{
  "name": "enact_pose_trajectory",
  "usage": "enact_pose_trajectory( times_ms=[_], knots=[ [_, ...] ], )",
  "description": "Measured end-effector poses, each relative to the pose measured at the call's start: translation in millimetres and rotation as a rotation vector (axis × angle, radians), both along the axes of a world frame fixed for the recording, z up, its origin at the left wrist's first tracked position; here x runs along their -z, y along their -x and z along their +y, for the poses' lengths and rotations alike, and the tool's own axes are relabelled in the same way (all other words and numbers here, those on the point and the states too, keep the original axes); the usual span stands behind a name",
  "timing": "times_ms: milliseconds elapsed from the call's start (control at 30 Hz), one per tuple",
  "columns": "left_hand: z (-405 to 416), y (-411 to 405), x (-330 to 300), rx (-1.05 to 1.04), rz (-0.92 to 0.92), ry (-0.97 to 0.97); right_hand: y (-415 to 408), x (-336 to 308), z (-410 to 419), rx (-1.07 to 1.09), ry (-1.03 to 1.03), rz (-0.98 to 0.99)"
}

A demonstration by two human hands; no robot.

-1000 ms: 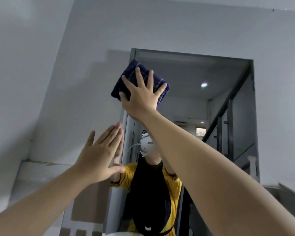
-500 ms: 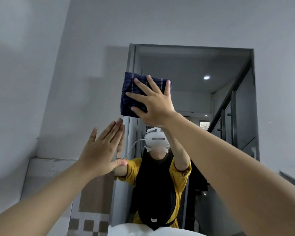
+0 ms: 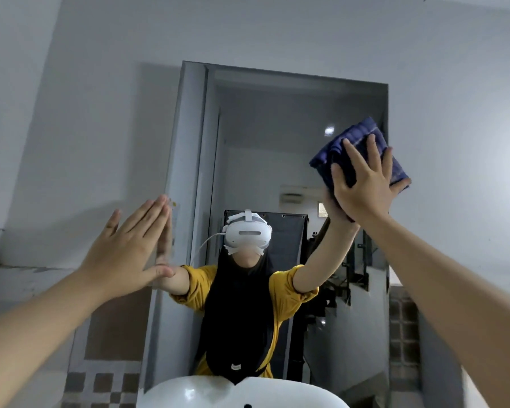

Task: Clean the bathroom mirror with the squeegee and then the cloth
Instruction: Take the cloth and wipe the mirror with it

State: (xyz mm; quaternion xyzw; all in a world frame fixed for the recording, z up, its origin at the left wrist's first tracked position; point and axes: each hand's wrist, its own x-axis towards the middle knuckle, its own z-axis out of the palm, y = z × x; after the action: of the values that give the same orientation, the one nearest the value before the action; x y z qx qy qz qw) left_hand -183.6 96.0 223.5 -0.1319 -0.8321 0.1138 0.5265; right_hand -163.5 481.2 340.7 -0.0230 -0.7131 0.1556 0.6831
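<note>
Wall point(image 3: 95, 119), pale grey, fills the far left, with a band of brown and white tiles point(image 3: 100, 384) low down beside the mirror point(image 3: 271, 160). Next comes the left hand point(image 3: 124, 254): its grip is apart, fingers straight and close together, thumb out, palm turned toward the mirror's left edge. The fingertips sit at that edge; whether they actually touch the glass cannot be told. Nothing is held in this grip.

Below and between the two hands, the white rim of a sink point(image 3: 206, 393) shows at the bottom of the view. The mirror above it reflects a person in a yellow top and a white headset point(image 3: 248, 234), both arms raised.

Further right, the right hand point(image 3: 365, 184) is up near the mirror's right edge, in its upper part. Its grip is spread flat, fingers straight and splayed, pressing the cloth point(image 3: 362, 148) against the glass. The cloth, dark blue and folded, lies under the palm and fingers, sticking out above the fingertips and to both sides of the grip. Right of it the grey wall carries on.
</note>
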Motion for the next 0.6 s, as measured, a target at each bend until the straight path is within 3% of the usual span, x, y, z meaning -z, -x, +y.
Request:
enact_pose_trajectory(
  times_ms=[133,267,400,600],
  knots=[
    [2,-6,1,-0.002,-0.02,0.008,3,20,-12,-0.026,0.272,-0.02],
    [9,-13,14,0.017,0.015,-0.032,9,38,-53,-0.023,0.372,-0.042],
    [6,-15,35,0.006,-0.038,-0.014,11,51,-106,-0.058,0.246,-0.045],
    [3,-8,57,0.074,-0.023,0.023,18,61,-182,-0.07,-0.14,-0.158]
  ],
)
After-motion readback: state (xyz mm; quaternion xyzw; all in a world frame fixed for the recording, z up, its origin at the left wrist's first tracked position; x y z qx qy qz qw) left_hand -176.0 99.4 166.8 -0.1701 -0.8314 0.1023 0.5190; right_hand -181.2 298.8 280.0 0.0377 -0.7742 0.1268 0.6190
